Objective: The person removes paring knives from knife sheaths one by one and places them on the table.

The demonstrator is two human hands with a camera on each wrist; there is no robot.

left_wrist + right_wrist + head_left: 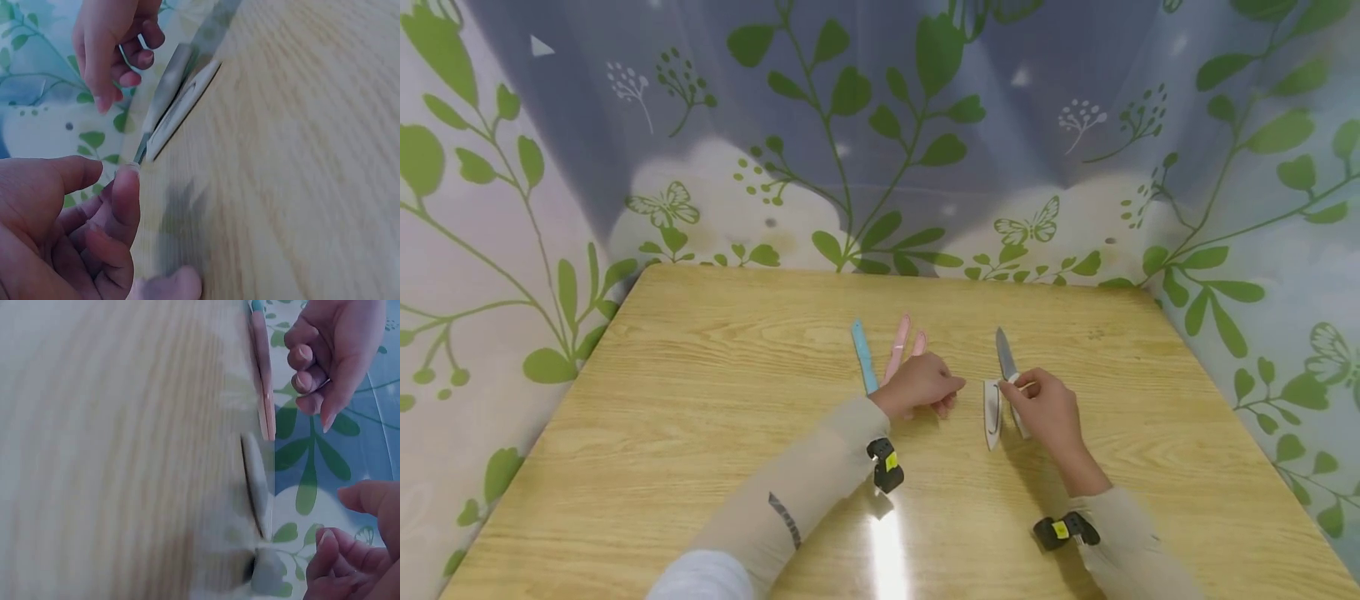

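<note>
A knife [1006, 357] with a grey blade and a pale handle lies on the table, its blade pointing away. Left of it lies a white, pointed piece [992, 414] with a dark slot. My right hand [1047, 408] is over the knife handle, fingers loosely curled; in the right wrist view a gap parts its thumb from the fingers. My left hand [923, 385] hovers left of the white piece, fingers loosely bent and holding nothing in the left wrist view. It partly hides two slim pink pieces [898, 343]. Beside them lies a slim blue piece [863, 357].
The wooden table [715, 358] has its far edge against a curtain [880, 167] patterned with leaves and butterflies, which also hangs at both sides. Bright glare lies on the near part of the tabletop. Black cameras sit on both wrists.
</note>
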